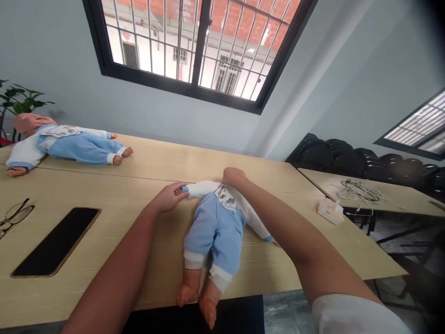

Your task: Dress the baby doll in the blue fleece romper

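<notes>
A baby doll (217, 227) in light blue trousers and a white top with an animal-face bib (227, 200) lies on its back on the table, feet toward me at the near edge. My left hand (168, 197) has its fingers closed on the doll's small hand, at the blue cuff of its outstretched arm. At the doll's collar is my right hand (234, 176), bent at the wrist, its fingers hidden from view. I cannot see the doll's head. Its other arm passes beneath my right forearm, with the blue cuff (269, 238) showing.
A second doll (83, 146) in matching clothes lies at the far left, near a plant (21, 98). A black phone (57, 241) and eyeglasses (15, 217) lie on the left. On the right are a white plug adapter (330, 211), coiled cables (359, 191) and stacked black chairs (314, 153).
</notes>
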Available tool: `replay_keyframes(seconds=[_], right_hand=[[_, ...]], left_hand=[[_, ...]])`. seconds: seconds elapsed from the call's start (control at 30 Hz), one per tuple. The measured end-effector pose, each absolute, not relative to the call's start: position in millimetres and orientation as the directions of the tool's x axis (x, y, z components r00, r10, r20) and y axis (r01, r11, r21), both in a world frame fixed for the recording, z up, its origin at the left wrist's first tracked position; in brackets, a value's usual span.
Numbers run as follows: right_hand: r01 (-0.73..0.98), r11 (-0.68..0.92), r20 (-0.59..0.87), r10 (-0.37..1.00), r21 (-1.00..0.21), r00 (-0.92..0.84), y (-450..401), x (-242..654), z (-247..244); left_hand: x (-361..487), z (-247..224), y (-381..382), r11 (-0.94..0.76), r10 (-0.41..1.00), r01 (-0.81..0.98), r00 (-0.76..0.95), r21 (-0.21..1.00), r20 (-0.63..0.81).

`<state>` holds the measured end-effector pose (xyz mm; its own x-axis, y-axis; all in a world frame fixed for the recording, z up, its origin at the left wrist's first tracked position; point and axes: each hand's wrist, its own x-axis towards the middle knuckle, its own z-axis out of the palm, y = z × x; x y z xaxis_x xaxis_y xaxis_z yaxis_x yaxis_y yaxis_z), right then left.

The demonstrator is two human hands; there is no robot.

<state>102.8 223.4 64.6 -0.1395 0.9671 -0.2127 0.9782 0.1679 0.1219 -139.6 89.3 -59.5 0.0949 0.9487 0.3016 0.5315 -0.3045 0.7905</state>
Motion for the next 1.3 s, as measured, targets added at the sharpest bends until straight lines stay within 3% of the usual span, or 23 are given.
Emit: replay_keyframes(seconds=[0.2,0.5,0.6,0.77,0.9,1.0,1.17,1.3], right_hand=[[0.983,0.166,-0.215,0.966,0.075,-0.147,211,111,67],[0.908,0.366,-0.108,0.913,-0.207,-0.393,136,193,50],[0.850,0.343,-0.018,0.924,-0.401,-0.381,93,235,19],[0.740,0.353,0.163,0.933,-0.573,-0.319,50,268,-32],[0.545,0.243,0.131,0.963,-0.803,-0.237,46,267,-50],[0.508,0.209,0.111,0.970,-0.835,-0.217,52,265,-55],[0.431,0.290,0.199,0.949,-0.855,-0.243,65,270,-60],[0.285,0.112,0.062,0.982,-0.952,-0.179,80,281,-64]], left_hand=[[-133,-62,87,-0.241,0.967,0.503,0.058,0.830,0.246],[-142,-69,89,-0.222,0.972,0.561,0.062,0.797,0.227],[-145,-74,92,-0.232,0.969,0.608,0.079,0.759,0.233],[-146,-82,97,-0.238,0.971,0.660,0.150,0.712,0.186],[-143,-85,97,-0.231,0.973,0.685,0.154,0.691,0.173],[-141,-87,94,-0.223,0.975,0.705,0.157,0.674,0.158],[-142,-89,91,-0.204,0.979,0.718,0.130,0.666,0.160],[-142,-87,89,-0.161,0.987,0.709,0.116,0.687,0.112]])
